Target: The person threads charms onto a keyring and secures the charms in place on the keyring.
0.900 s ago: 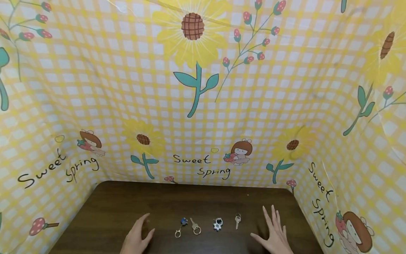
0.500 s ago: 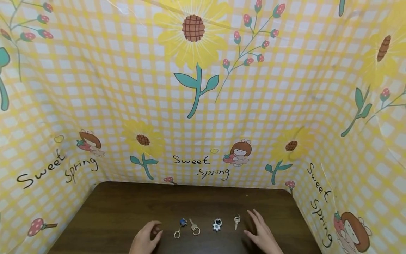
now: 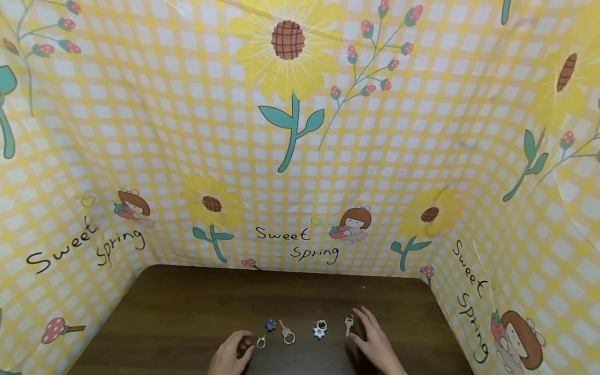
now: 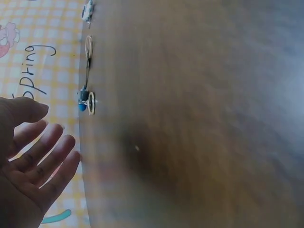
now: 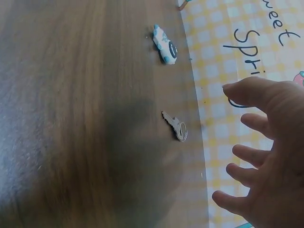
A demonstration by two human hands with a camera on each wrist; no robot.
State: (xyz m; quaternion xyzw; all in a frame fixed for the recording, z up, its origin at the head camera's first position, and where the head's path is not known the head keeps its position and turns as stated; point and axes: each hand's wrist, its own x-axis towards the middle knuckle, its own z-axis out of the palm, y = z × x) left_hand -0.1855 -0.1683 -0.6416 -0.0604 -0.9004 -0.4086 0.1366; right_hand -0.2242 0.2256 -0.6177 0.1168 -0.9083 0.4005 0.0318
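Four small items would be too exact, so: several small items lie in a row on the dark wooden table (image 3: 187, 302). At the left is a blue charm (image 3: 269, 325) with a gold clasp (image 3: 261, 342). Beside it lies a key (image 3: 285, 331) with a large ring. A white and blue astronaut-like charm (image 3: 320, 329) comes after it, then a silver key (image 3: 349, 325) with a small ring. My left hand (image 3: 232, 352) hovers just left of the clasp, fingers loosely bent, holding nothing. My right hand (image 3: 373, 341) is close to the silver key's right side, fingers spread and bare; contact is unclear.
A yellow checked cloth (image 3: 187, 130) with sunflowers and "Sweet Spring" lettering hangs behind the table and along both sides. The table's back edge meets it.
Both hands have moved inward: the left hand to the right toward the clasp, the right hand to the left toward the silver key. The items lie as before.
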